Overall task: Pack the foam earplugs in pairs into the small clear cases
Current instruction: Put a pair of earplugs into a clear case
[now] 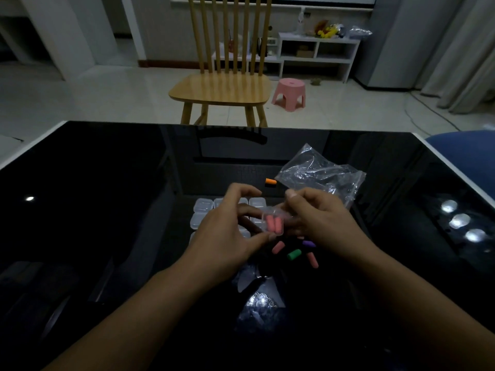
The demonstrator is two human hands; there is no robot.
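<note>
A small clear case (278, 216) with two pink earplugs (273, 224) inside is held above the black table between both hands. My left hand (227, 231) pinches its near and left edges with thumb and fingers. My right hand (318, 220) grips its right side and open lid. Loose earplugs lie on the table just below: a pink one (278, 247), a green one (294, 254), a purple one (308, 243) and another pink one (312, 260). An orange earplug (270, 181) lies farther back. Several empty clear cases (203, 210) sit in rows behind my left hand, partly hidden.
A crumpled clear plastic bag (321, 172) lies at the back right of the glossy black table (107, 183). A second clear bag (257, 301) lies near the front between my forearms. A wooden chair (222, 89) stands beyond the far table edge.
</note>
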